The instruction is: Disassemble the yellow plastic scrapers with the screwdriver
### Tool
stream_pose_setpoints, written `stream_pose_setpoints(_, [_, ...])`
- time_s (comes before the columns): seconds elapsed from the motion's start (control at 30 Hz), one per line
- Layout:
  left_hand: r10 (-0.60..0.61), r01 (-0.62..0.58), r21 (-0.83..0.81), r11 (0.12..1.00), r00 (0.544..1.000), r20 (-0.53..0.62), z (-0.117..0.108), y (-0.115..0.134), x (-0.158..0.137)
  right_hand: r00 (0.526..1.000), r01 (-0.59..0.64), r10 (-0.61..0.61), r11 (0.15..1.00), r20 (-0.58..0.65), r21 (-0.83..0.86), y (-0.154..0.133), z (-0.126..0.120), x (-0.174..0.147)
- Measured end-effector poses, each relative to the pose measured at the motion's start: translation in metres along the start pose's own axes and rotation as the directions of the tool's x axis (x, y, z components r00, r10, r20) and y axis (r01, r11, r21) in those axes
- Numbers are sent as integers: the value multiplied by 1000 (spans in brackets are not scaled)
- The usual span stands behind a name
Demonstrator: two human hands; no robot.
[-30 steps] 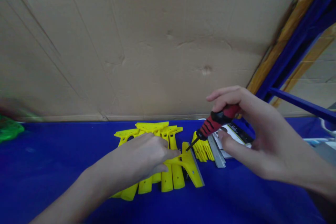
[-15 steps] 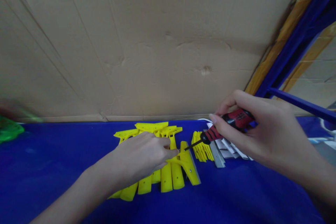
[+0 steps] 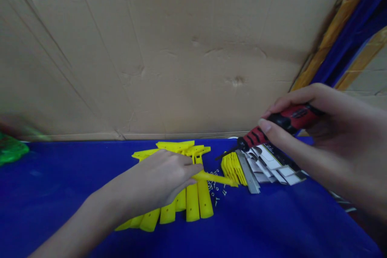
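Observation:
My left hand (image 3: 169, 173) is closed around a yellow scraper (image 3: 216, 177), whose head is seen nearly edge-on and points right. Its handle is mostly hidden by my fingers. Beneath and around that hand lie several yellow scraper handles (image 3: 192, 203) in a row. My right hand (image 3: 326, 129) grips a red and black screwdriver (image 3: 256, 135). The screwdriver's tip points down and left, above and apart from the scraper. Small loose screws and nuts (image 3: 216, 188) lie scattered just below the scraper's head.
On the blue table (image 3: 256, 225), a stack of small yellow plates (image 3: 232, 167) sits beside grey metal blades (image 3: 248, 172) and white printed cards (image 3: 272, 163). A cardboard wall (image 3: 181, 56) rises behind. A green bag (image 3: 12, 149) lies far left.
My right hand has drawn the screwdriver up and right, off the scraper. My left hand has turned the scraper edge-on, uncovering the screws and nuts underneath.

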State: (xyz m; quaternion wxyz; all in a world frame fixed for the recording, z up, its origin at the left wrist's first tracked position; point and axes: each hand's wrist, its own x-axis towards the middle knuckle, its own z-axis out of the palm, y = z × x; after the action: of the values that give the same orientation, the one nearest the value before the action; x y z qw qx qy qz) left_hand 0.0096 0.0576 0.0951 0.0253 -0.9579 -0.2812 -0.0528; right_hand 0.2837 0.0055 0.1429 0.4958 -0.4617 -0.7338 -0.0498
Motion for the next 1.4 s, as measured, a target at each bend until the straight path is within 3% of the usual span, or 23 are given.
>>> stream_pose_setpoints(0.13, [-69,64,48,997,991,113,-1,1,2,992,-32,21,996,-124,-84,-2,-5,-2])
stream_pose_setpoints(0.23, [-99,100,-4,995,984,148,0,2,4,978,-43,3,982,-211,-185,4,-12,-3])
stream_pose_setpoints(0.3, [-120,132,-62,989,978,171,0,1,6,972,-23,-14,988,-233,-153,9,-16,-2])
stream_pose_setpoints(0.37, [-125,147,-119,982,976,180,1,-1,6,980,-15,3,998,-200,-55,11,-18,-1])
stream_pose_setpoints(0.5, [-103,138,-180,974,977,187,-1,-5,6,1000,20,-19,996,-4,92,9,-11,1])
stream_pose_setpoints(0.6, [-84,122,-196,973,977,194,-2,-5,5,997,-23,10,988,81,155,11,-2,0])
stream_pose_setpoints(0.8, [-57,94,-211,973,983,176,0,-7,1,997,-54,41,979,68,196,27,10,1])
stream_pose_setpoints(0.97, [-46,79,-214,974,987,154,2,-11,0,991,-129,131,918,21,374,38,14,4])
stream_pose_setpoints(1.4, [-31,50,-195,980,994,102,3,-12,1,959,-267,282,861,31,433,49,24,6])
